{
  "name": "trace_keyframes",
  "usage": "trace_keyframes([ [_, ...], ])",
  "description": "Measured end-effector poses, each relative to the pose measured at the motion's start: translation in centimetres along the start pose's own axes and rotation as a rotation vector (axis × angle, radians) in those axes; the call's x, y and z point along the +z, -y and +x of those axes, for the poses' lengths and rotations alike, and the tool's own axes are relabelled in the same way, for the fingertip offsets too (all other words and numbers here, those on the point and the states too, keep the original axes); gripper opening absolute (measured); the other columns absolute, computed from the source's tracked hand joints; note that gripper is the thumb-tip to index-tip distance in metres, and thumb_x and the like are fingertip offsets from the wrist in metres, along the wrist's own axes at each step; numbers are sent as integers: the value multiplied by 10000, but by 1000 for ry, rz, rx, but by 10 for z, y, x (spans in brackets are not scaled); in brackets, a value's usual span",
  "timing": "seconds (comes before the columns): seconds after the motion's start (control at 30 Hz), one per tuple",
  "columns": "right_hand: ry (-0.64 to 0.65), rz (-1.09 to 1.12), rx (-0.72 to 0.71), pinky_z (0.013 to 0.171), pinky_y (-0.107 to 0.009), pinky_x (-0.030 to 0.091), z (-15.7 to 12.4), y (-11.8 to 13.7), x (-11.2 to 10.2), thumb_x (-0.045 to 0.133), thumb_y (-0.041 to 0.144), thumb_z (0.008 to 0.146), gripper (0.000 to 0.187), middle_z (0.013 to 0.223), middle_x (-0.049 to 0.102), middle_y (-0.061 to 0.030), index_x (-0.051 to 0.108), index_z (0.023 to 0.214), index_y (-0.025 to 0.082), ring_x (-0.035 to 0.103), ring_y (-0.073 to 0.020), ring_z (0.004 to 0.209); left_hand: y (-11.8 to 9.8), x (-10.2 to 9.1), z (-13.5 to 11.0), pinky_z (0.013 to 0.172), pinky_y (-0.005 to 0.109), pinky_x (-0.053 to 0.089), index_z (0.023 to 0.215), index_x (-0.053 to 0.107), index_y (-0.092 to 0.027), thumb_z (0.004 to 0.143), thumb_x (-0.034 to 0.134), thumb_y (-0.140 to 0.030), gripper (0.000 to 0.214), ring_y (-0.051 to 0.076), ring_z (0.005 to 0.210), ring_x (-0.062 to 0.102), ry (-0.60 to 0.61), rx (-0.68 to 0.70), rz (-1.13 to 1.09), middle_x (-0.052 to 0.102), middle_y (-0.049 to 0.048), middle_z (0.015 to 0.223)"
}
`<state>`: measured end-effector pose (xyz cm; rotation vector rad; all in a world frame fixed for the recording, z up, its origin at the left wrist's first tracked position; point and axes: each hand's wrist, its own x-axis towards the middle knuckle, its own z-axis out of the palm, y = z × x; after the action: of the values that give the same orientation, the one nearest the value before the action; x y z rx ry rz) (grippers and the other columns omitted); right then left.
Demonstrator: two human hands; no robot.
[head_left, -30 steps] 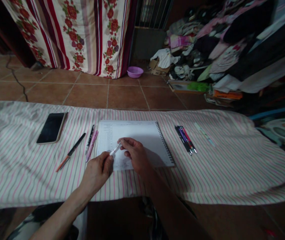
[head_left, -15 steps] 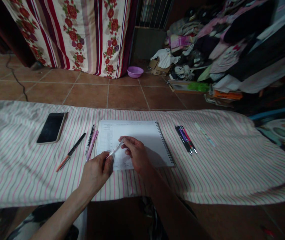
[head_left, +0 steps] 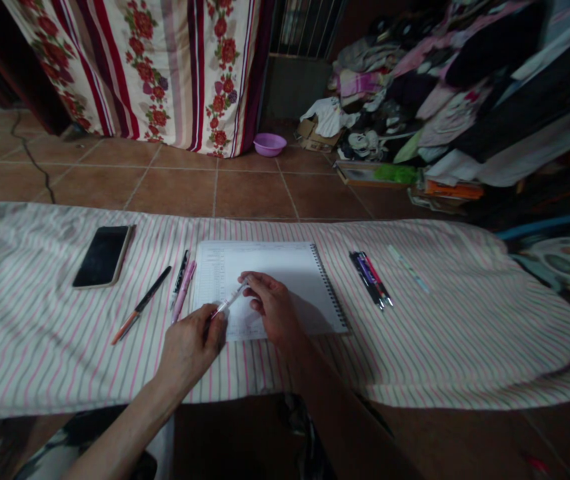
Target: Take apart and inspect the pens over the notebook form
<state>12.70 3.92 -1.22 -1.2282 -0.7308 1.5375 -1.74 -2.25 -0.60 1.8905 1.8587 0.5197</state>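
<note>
A white pen [head_left: 229,303] is held at both ends over a spiral notebook [head_left: 285,273] lying open on the striped cloth [head_left: 465,333]. My left hand [head_left: 189,347] pinches the pen's lower end near the notebook's left front corner. My right hand [head_left: 272,307] grips the upper end, fingers curled, resting on the page. The pen slants up to the right between the hands.
Left of the notebook lie a pink pen [head_left: 183,300], a dark pen [head_left: 181,270], an orange-tipped black pen [head_left: 141,304] and a phone [head_left: 103,256]. Several pens [head_left: 371,279] and a pale pen [head_left: 409,269] lie to the right. Tiled floor, a purple bowl [head_left: 270,143] and piled clothes [head_left: 415,100] are beyond.
The hands have drawn slightly apart along the pen, so more of its barrel shows between them. Everything else on the cloth is unmoved.
</note>
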Motion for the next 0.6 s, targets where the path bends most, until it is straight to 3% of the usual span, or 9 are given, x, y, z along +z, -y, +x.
trace_keyframes([
  [0.33,-20,-12,-54,396,-179,258,4,0,-5,698,361,604,215,817,652,-41,684,710,174,515,-103,639,3,3,0,539,269,371,951,610,-198,909,340,-372,324,205,704,659,-70,86,231,702,55,815],
  [0.6,-35,-226,-198,355,-169,296,13,-6,-19,636,377,651,258,657,632,-26,680,772,153,513,-98,530,-1,4,-3,479,267,316,899,620,-202,913,367,-341,289,182,675,626,-144,169,419,644,35,783],
])
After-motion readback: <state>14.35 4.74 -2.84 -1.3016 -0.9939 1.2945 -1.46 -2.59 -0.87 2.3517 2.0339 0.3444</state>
